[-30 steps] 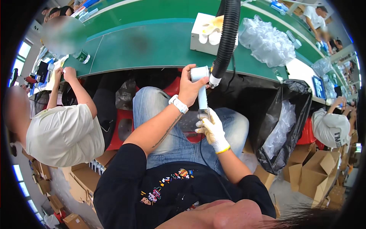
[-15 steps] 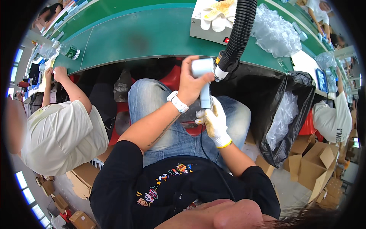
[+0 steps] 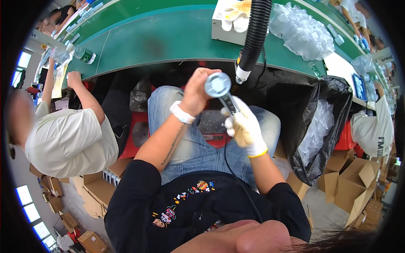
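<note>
Over my lap is a light-blue hair dryer (image 3: pixel 217 84), or something shaped like one, with a round head and a slim handle. Its ringed round end faces up, tilted toward me. My left hand (image 3: pixel 201 87), bare with a white watch at the wrist, grips the side of the head; some fingertips are hidden behind it. My right hand (image 3: pixel 246 128), in a white glove, is closed round the handle. A dark cord (image 3: pixel 228 162) runs down from there across my shirt. Right of the head hangs a black ribbed hose (image 3: pixel 256 36) with a white and metal nozzle (image 3: pixel 243 73), apart from the dryer.
On the green table (image 3: pixel 139 46) stand a grey box (image 3: pixel 228 34) with gloves on top, clear plastic bags (image 3: pixel 301 31) and a bottle (image 3: pixel 84 55). A black bin bag (image 3: pixel 306 168) hangs at right near open cartons (image 3: pixel 352 183). A co-worker (image 3: pixel 71 143) sits close on my left.
Both hands have drawn the hair dryer down and left, away from the hose nozzle. Its head has turned so that the round end shows. The hose has swung slightly left.
</note>
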`<state>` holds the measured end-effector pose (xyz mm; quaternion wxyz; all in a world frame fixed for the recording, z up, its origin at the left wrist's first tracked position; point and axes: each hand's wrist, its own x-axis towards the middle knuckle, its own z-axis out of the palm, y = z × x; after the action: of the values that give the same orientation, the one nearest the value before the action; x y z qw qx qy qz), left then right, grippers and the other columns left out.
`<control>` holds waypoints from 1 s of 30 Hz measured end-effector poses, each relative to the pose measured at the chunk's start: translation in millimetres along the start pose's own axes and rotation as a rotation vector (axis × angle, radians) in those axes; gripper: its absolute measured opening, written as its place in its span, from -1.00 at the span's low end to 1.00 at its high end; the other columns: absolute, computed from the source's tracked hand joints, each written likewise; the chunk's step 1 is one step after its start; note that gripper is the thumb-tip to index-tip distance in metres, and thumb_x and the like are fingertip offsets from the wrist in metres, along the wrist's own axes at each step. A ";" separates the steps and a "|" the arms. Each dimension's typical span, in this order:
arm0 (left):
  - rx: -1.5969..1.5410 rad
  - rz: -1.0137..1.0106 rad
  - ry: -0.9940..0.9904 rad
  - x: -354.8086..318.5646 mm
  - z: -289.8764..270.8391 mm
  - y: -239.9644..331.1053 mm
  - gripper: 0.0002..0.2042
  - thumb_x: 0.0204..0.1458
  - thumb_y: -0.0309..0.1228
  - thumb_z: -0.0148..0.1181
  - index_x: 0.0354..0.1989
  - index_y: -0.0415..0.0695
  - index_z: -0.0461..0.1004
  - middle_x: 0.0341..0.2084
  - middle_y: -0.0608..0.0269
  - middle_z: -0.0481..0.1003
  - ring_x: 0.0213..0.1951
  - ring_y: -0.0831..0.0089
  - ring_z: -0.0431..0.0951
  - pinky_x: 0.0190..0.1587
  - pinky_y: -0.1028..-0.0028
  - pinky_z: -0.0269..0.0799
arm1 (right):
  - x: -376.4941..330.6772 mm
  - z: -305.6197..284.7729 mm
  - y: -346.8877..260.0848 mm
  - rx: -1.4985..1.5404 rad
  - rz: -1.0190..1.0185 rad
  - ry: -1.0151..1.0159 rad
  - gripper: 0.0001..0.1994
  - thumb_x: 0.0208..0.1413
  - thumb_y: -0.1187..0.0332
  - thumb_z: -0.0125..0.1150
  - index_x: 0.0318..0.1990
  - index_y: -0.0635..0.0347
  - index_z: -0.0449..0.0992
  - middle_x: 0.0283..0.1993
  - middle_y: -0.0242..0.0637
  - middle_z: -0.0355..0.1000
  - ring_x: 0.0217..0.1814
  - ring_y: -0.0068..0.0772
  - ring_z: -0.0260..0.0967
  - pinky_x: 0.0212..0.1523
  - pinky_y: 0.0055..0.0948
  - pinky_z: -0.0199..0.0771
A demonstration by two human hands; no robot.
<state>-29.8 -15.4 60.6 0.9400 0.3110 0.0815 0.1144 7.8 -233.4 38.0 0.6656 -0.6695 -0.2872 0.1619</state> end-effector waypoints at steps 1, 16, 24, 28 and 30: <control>0.006 -0.001 0.000 -5.4 1.2 10.0 -0.52 0.14 -0.39 0.37 0.15 -0.15 0.27 0.08 0.06 0.51 0.00 0.37 0.58 0.11 0.26 0.53 | -3.7 -1.7 -0.8 -0.238 -0.112 -0.024 -0.29 0.20 0.33 0.32 0.48 0.18 0.17 0.18 -0.06 0.50 0.20 -0.13 0.51 0.11 -0.23 0.58; 0.829 -0.195 -0.023 -31.0 -3.4 22.7 -0.66 0.02 -0.39 0.46 -0.10 -0.15 0.44 -0.21 0.24 0.62 -0.19 0.51 0.62 -0.09 0.47 0.55 | -11.0 -25.8 -35.1 0.087 0.221 -0.341 0.02 -0.07 0.54 0.39 0.57 0.17 -0.08 0.19 -0.01 0.49 0.17 -0.18 0.52 0.19 -0.27 0.54; 1.336 0.622 -0.652 -130.1 42.4 -2.4 -0.62 -0.24 -0.43 0.57 -0.26 -0.11 0.49 -0.21 0.07 0.60 -0.27 0.15 0.68 -0.26 0.32 0.63 | -45.7 -13.0 -68.1 -0.489 0.003 -0.746 -0.73 -0.03 0.19 0.38 -0.21 0.11 0.60 -0.30 -0.07 0.60 -0.22 0.07 0.61 -0.17 -0.10 0.61; 1.318 0.634 -0.678 -161.0 32.9 -23.9 -0.63 -0.28 -0.43 0.58 -0.30 -0.10 0.50 -0.22 0.09 0.61 -0.26 0.17 0.70 -0.30 0.32 0.64 | -76.0 -7.6 -69.4 -0.640 0.024 -0.734 -0.79 -0.02 0.23 0.33 -0.26 0.09 0.58 -0.34 -0.11 0.59 -0.25 0.11 0.59 -0.21 -0.03 0.59; 1.320 0.673 -0.617 -156.7 26.3 -38.0 -0.64 -0.29 -0.44 0.58 -0.32 -0.10 0.51 -0.23 0.11 0.61 -0.27 0.18 0.70 -0.31 0.34 0.63 | -72.2 -9.4 -66.7 -0.692 0.044 -0.741 -0.80 -0.02 0.23 0.32 -0.26 0.08 0.58 -0.34 -0.12 0.59 -0.25 0.10 0.59 -0.21 -0.03 0.59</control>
<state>-168.1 -101.7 71.4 0.4574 0.8282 -0.2293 0.2288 -54.3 -287.7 92.2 0.2546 -0.7542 -0.5268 0.2980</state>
